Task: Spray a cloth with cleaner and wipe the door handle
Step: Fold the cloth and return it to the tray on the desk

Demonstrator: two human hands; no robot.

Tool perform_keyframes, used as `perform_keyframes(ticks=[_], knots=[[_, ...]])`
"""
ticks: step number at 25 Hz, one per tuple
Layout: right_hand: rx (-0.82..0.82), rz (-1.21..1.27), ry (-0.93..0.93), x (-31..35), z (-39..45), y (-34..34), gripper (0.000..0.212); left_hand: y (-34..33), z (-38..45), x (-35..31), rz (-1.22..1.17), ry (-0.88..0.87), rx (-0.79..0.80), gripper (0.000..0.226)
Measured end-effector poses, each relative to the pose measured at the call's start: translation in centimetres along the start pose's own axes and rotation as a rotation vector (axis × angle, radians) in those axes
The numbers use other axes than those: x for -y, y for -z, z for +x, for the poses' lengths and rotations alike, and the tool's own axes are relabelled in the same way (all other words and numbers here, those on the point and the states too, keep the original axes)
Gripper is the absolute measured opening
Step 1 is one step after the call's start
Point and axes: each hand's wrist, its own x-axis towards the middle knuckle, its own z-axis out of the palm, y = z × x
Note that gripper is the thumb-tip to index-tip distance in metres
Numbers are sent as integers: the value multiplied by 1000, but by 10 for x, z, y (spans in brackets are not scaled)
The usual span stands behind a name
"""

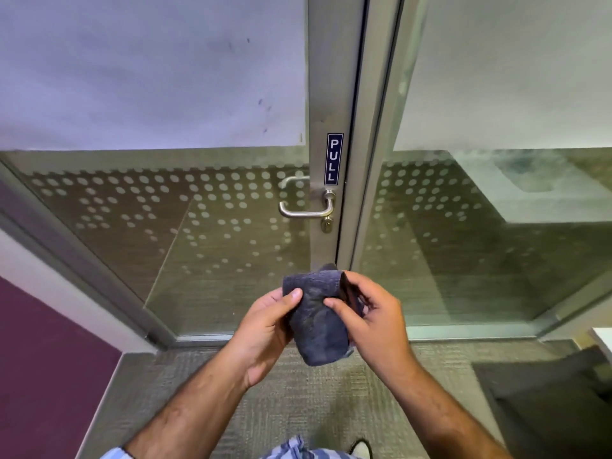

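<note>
A dark grey-blue cloth (pixel 318 323) is bunched between both my hands at chest height in front of a glass door. My left hand (pixel 265 329) grips its left side with the thumb on top. My right hand (pixel 374 323) pinches its right edge between thumb and fingers. The silver lever door handle (pixel 306 212) sits on the door's metal frame above the cloth, well clear of both hands, with a keyhole (pixel 327 224) just below it. No spray bottle of cleaner is in view.
A blue "PULL" sign (pixel 334 159) is stuck above the handle. The glass door (pixel 198 226) has a dotted frosted pattern, and a fixed glass panel (pixel 480 226) stands to its right. A purple wall (pixel 39 376) is at left, a dark object (pixel 556 402) on the carpet at right.
</note>
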Motion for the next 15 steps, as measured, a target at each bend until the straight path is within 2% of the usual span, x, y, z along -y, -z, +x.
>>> perform_keyframes(ticks=[4,8,10,12,15], knots=[[-45,-38,-62,17,-47,3,29,-3,-33,17,66,35,19,44],[-135,-50,-184,29,-91,20,38,-19,-47,45,162,-10,-7,38],[-134,-225,-174,35,-114,39,50,-32,-51,64,209,-25,13,34],[-77,-479,-73,40,-133,64,62,-48,-53,84,279,-16,55,28],[-4,-729,36,47,-155,102,59,-80,-56,105,378,10,141,31]])
